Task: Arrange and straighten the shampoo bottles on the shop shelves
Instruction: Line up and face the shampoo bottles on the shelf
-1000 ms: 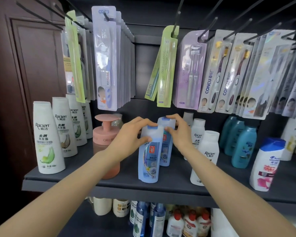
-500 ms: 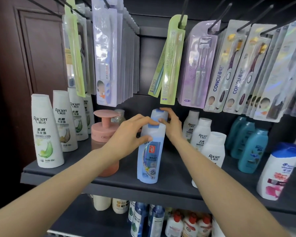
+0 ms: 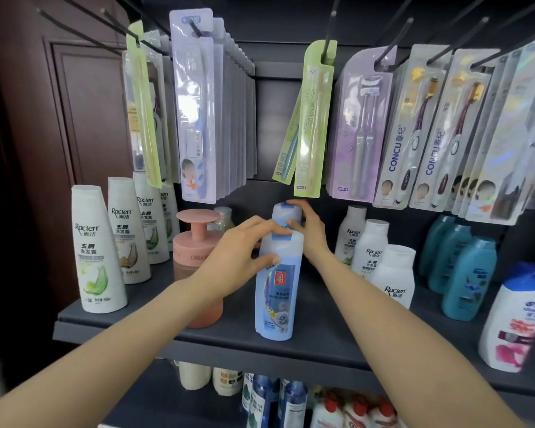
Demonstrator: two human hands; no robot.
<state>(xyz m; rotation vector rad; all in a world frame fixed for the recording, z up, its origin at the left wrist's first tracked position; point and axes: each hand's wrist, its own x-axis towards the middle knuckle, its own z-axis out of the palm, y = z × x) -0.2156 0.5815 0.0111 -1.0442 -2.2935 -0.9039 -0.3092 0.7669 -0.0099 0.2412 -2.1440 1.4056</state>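
Two pale blue shampoo bottles stand one behind the other in the middle of the dark shelf [image 3: 322, 341]. My left hand [image 3: 241, 251] grips the top of the front blue bottle [image 3: 277, 298], which stands upright near the shelf's front edge. My right hand [image 3: 309, 230] holds the cap and side of the rear blue bottle [image 3: 286, 213], which is mostly hidden behind the front one. A row of white Raclen bottles [image 3: 98, 251] runs back along the left, and a second white Raclen row [image 3: 394, 273] stands to the right of my right arm.
A pink pump container [image 3: 196, 239] sits just left of the blue bottles, partly behind my left wrist. Teal bottles [image 3: 468, 279] and a white bottle with a blue cap [image 3: 516, 316] stand at the right. Packaged toothbrushes [image 3: 312, 118] hang close above. More bottles fill the lower shelf [image 3: 291, 403].
The rear blue bottle has shifted left into line behind the front one. Both hands kept their hold, and the camera has moved closer to the shelf.
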